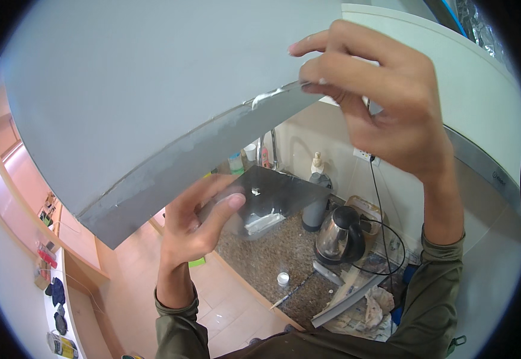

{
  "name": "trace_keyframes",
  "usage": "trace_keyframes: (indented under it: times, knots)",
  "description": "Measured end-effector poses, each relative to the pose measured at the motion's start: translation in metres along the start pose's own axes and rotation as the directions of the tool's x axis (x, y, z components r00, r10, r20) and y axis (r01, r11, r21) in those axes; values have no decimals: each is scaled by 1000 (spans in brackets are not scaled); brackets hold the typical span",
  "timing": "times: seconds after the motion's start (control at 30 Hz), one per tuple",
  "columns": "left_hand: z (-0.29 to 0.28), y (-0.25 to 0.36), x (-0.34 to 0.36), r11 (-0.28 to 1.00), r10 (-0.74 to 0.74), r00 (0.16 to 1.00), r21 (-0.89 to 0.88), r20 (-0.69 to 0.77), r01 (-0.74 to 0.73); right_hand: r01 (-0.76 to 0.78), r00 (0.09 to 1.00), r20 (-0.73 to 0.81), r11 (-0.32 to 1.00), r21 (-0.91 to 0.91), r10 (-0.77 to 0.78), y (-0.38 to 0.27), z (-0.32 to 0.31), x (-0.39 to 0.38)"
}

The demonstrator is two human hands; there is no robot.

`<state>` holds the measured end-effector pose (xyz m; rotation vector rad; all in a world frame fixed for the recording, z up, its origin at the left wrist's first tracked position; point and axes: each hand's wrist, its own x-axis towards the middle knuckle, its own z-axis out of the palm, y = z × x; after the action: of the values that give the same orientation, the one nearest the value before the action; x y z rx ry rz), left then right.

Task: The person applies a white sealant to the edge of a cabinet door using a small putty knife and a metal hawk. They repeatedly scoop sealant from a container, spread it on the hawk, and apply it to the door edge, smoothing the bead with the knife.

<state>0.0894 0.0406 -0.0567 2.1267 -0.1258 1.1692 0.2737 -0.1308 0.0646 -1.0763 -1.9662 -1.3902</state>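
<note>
Large grey panel (153,78) filled the upper left; its lower edge ran on a slant, low at the left corner and rising toward the right hand. A narrower grey underside (158,170) lay below that edge, blotchy in places. White paste (266,97) sat on the edge, near the right fingertips. White cabinet (434,48) closed off the upper right. Open air lay below the underside's left corner, over the pale floor (239,320); more between the dark plate and the speckled surface (248,257) below.

Left hand (197,221): raised below the underside, gripping the dark plate (293,191) by its left part, thumb over the upper face, other fingers blurred. Plate well apart from the kettle (336,233); a white smear (264,221) lay on it.

Right hand (386,90): up at the panel's edge, index finger lifted apart, another finger and the thumb close together right by the edge. Could not tell whether they pinched a tool or only touched the panel.

On the surface: small white pot (282,279), thin stick (289,293) near it, grey strip (350,302) beside crumpled paper (378,305). Black cable (403,248) looped beside the kettle.
</note>
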Motion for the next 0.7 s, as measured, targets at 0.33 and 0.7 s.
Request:
trace_keyframes:
  times: [0.33,0.7]
  knots:
    - [1,0,3,1000,2,1000,-1,8,-2,-30,976,-216,997,-74,14,-6,13,-3]
    - [-2,-3,2,996,-14,1000,-83,-3,13,-128,989,64,991,-43,130,19,4,-34]
